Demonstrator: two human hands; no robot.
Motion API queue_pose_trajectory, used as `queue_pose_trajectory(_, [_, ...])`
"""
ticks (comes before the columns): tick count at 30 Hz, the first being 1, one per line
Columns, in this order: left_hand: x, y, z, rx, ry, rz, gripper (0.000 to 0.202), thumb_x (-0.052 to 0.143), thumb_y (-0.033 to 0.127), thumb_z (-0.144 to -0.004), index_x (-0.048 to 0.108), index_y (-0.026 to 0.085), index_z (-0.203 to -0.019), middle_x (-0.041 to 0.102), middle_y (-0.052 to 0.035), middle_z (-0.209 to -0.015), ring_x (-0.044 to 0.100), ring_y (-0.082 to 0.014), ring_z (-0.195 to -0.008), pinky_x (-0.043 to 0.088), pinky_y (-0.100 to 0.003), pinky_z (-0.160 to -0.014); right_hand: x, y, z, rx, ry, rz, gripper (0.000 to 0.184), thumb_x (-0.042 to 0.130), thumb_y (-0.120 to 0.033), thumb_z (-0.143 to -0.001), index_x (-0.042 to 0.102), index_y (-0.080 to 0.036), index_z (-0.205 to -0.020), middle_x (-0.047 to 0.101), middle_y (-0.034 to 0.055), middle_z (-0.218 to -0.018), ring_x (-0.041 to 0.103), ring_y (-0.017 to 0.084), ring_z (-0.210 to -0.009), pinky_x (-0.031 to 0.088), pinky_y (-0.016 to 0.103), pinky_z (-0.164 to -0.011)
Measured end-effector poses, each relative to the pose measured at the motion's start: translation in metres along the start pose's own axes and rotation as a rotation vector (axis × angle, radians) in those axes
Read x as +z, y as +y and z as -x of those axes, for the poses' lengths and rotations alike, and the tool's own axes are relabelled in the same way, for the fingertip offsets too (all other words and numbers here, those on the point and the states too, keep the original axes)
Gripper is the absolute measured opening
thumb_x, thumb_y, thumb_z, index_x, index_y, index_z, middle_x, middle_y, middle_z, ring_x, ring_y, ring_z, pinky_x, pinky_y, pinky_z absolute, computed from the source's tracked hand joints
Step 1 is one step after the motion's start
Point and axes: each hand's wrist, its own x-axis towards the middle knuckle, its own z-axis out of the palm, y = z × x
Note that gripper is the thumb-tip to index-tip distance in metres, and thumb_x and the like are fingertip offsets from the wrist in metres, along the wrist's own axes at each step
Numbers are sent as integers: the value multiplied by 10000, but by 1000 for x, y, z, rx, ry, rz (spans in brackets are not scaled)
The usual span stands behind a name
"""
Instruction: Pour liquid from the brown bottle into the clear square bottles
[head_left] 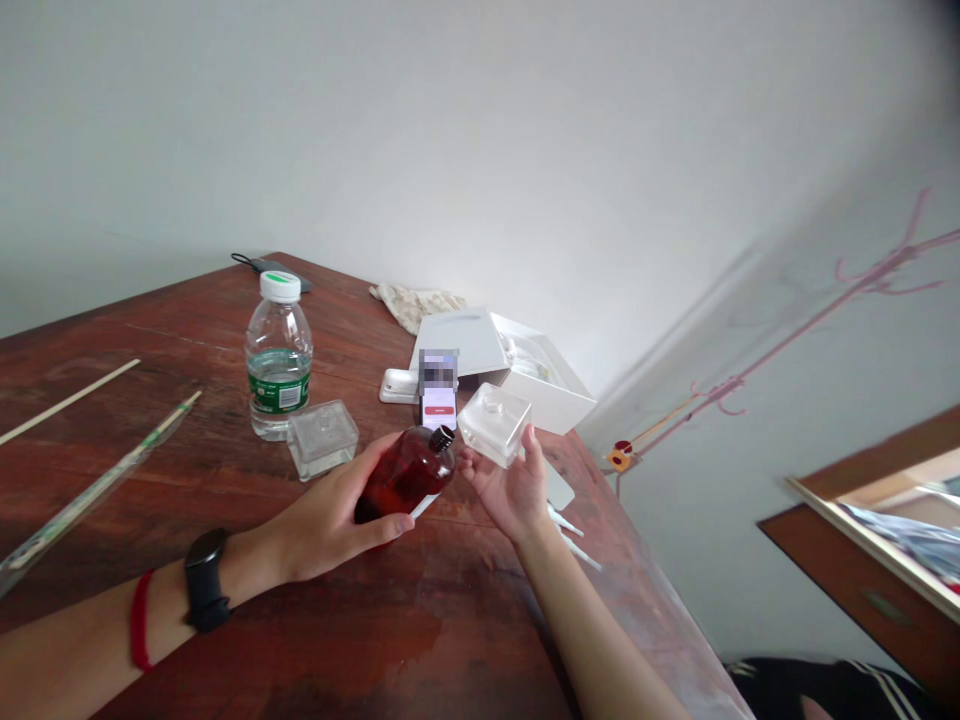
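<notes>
Left hand (322,510) is wrapping around an amber glass bottle (405,476), a firm, narrow grip on the body, thumb across the top side; bottle is tilting, black threaded neck (442,438) pointing up and right toward the other hand; a thin white strip (424,505) is sticking out under it, can't tell what it is; right hand (510,490) is palm up, fingers curling around a square clear glass bottle (495,425), holding it by the lower edge, loose cradle rather than a tight grip; both bottles are hovering just above the wooden table (187,470), near its edge, just apart from each other; a phone (439,408) is standing right behind the amber neck, screen lit, top blurred out; white open box (541,385) with its lid (457,342) is sitting just beyond the right hand; a second square glass bottle (322,438) is resting near the left hand, beside a water bottle (279,355) with a white cap; white plastic pieces (570,535) are lying by the table edge under the right wrist; left wrist is wearing a black watch (206,580) and a red band (140,620)
</notes>
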Motion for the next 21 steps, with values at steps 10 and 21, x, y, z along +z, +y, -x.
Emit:
queue_pose_trajectory(10, [-2,4,-1,-10,-9,-33,789,691,519,-964,323,233,-1601,606,-142,-1524,636,-353,-1336,492,-470,-1147,-5,1,-2,21,-19,-13,459,772,-542,-858,712,-228,-1187,832,73,-1030,745,194,-733,635,305,-650])
queue_pose_trajectory(21, [-1,4,0,-11,4,-30,779,692,526,-964,334,241,-1594,598,-137,-1529,627,-349,-1339,479,-472,-1154,-2,0,-2,8,-31,29,591,889,-558,-736,723,-193,-1170,832,68,-970,735,183,-686,611,281,-631])
